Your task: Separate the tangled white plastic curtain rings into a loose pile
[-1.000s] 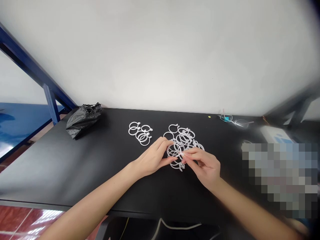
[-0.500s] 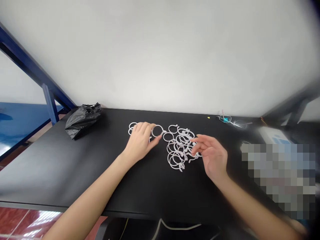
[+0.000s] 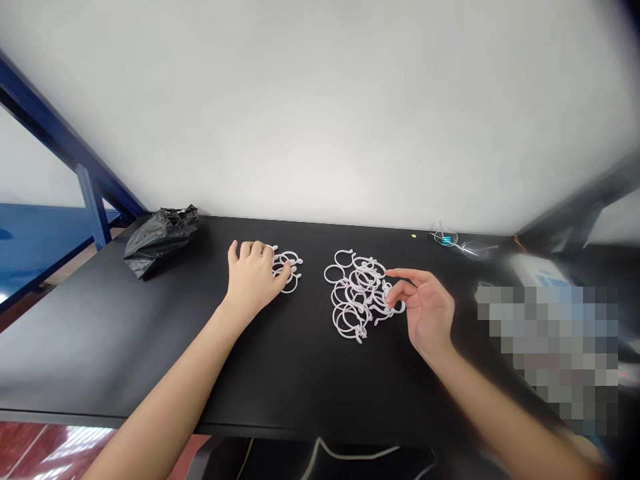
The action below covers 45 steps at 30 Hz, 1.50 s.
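Step in hand: the left hand (image 3: 253, 277) lies on the small pile (image 3: 291, 272) of white rings (image 3: 336, 274), left of the heap (image 3: 356, 297). The right hand (image 3: 427, 310) is at the heap's right edge. I judge it the moment of laying a ring on the pile.
Left grip: the fingers are bent down over the pile and the palm is low. Whether a ring is pinched under them I cannot tell.
Right grip: loosely open, with the forefinger stretched toward the heap. The thumb and other fingertips are at a ring on the heap's right edge, and nothing is lifted.
Rings: all lie on the worktop (image 3: 300, 373). Many are in the heap, overlapping, and a few are in the pile, which is apart from the heap.
Next move, as I judge: taking one ring from the heap would call for a fine pinch on an outer ring, because the small knobs may catch on the neighbours.
Worktop: black and matt.
Bag (image 3: 157, 239): black and crumpled, far left of the heap, beyond the pile.
Glasses (image 3: 457, 243): behind the heap and to its right, near the wall (image 3: 320, 100).
Patch (image 3: 545, 353): blurred, right of the heap; I cannot tell what it is.
Room: the wall behind the heap is plain white. A blue frame (image 3: 60, 140) stands far left of it. Below, toward the viewer, there are a reddish floor (image 3: 30, 443) and a pale cable (image 3: 350, 453).
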Available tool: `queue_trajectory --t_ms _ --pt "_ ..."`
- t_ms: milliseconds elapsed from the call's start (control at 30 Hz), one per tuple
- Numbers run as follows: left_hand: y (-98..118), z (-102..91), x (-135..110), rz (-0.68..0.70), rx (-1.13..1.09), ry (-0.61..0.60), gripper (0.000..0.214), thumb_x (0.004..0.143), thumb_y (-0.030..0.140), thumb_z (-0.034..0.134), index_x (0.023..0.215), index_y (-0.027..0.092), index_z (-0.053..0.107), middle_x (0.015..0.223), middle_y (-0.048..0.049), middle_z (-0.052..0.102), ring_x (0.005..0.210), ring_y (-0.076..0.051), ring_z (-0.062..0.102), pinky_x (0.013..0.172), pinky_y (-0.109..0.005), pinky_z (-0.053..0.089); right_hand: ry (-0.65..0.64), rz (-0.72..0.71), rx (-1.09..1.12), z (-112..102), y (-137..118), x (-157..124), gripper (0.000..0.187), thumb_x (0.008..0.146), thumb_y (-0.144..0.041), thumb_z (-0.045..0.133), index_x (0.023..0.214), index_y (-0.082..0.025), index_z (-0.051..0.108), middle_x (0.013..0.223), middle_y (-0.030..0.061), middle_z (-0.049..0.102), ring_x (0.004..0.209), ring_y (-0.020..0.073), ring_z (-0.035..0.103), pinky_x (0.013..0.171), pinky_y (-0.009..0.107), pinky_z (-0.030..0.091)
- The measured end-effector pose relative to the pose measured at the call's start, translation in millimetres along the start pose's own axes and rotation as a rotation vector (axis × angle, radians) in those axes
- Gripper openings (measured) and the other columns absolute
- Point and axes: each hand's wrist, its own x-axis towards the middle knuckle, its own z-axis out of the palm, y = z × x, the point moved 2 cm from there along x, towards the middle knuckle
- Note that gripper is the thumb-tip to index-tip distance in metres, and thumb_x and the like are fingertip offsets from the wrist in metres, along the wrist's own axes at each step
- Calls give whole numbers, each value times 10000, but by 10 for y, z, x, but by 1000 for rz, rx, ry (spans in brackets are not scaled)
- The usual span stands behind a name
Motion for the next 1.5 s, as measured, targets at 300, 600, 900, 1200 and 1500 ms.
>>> queue_trajectory --t_ms 300,600,900,1200,1500 --pt "151 -165 25 92 -201 88 206 965 314 499 961 151 625 988 -106 689 990 -288 611 1082 -572 333 61 -10 16 33 -4 4 314 928 -472 577 930 -198 729 962 76 733 535 135 608 495 297 483" --pt "684 -104 -139 542 -510 -188 226 967 146 454 1148 145 589 1209 -93 664 1163 -236 595 1142 -506 354 64 2 31 52 -13 -6 318 928 -472 576 930 -198 736 938 72 730 535 127 606 486 284 476" --pt "666 26 -171 601 -520 -178 230 970 101 459 1073 151 658 1115 -64 728 1097 -215 650 1092 -476 423 78 4 40 66 -37 2 328 922 -478 581 916 -191 739 931 70 729 523 124 607 483 282 475" --pt "637 27 -149 503 -471 -51 262 938 45 448 960 155 685 1000 -71 708 883 -198 665 871 -388 538 30 -10 -40 79 -23 -47 236 946 -385 569 938 -211 729 922 56 727 539 116 612 503 279 490" --pt "705 -218 -167 614 -686 168 186 961 80 482 1014 160 641 959 -66 735 838 -166 672 768 -309 531 -144 -158 -454 253 -49 -173 242 855 -194 692 1091 -246 697 1026 70 704 539 101 607 464 269 516"
